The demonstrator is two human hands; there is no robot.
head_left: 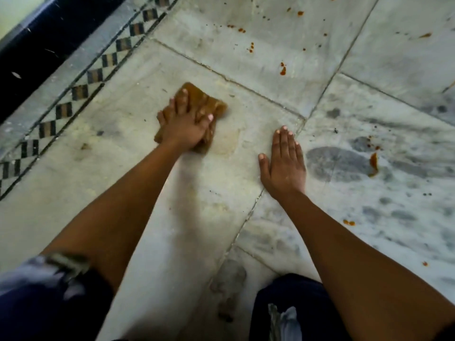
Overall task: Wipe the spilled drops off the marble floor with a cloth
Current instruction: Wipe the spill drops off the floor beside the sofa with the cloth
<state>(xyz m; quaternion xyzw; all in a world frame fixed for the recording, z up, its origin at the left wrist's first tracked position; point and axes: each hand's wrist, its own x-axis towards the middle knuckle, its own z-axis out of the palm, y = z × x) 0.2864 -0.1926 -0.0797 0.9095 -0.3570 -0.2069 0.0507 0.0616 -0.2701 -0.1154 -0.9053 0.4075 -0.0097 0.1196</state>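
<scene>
A brown stained cloth (pixel 211 104) lies flat on the marble floor (pixel 147 193) at centre left. My left hand (pixel 183 124) presses down on it with fingers spread over the fabric. My right hand (pixel 283 163) rests palm-down on the bare floor to the right of the cloth, fingers together, holding nothing. Orange-brown drops (pixel 283 70) dot the tiles beyond and to the right, with a larger smear (pixel 373 163) on the grey-veined tile at the right. A pale wet patch (pixel 226 141) shows just right of the cloth.
A checkered tile border (pixel 81 92) runs diagonally along the left, beside a dark skirting and wall (pixel 37 45). My knees in dark trousers (pixel 290 303) fill the bottom edge. More small drops (pixel 349 222) lie at the lower right.
</scene>
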